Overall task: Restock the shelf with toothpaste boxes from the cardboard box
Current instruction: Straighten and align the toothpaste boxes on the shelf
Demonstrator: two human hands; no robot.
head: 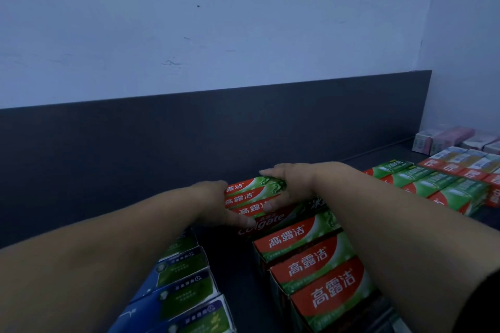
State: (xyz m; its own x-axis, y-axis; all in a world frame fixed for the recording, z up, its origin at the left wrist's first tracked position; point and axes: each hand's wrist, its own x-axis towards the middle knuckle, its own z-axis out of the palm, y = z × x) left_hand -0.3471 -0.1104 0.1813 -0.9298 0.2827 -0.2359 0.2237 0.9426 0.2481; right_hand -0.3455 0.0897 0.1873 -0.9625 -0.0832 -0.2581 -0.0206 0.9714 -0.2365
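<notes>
Both hands meet over a bundle of toothpaste boxes [253, 194], red and green, at the far end of the middle row on the dark shelf [232, 257]. The left hand [213, 201] grips the bundle's left end: its thumb lies along the near face, which reads "Colgate", while its other fingers are hidden behind the boxes, so how they lie cannot be told. The right hand [293, 186] grips the right end, fingers curled together over the far top edge and the thumb pressing the near side. The bundle sits just beyond, and apparently touching, a row of matching red-and-green boxes [313, 262] that runs toward the near edge under the right forearm. To the left, apart from that row across a strip of bare shelf, stands a row of blue-and-green boxes [186, 284]. Farther right lies another group of green-and-red boxes [433, 186], with pale pink and white boxes [446, 138] in the far right corner. A dark back panel [162, 138] rises behind the shelf, beneath a pale wall [216, 21].
</notes>
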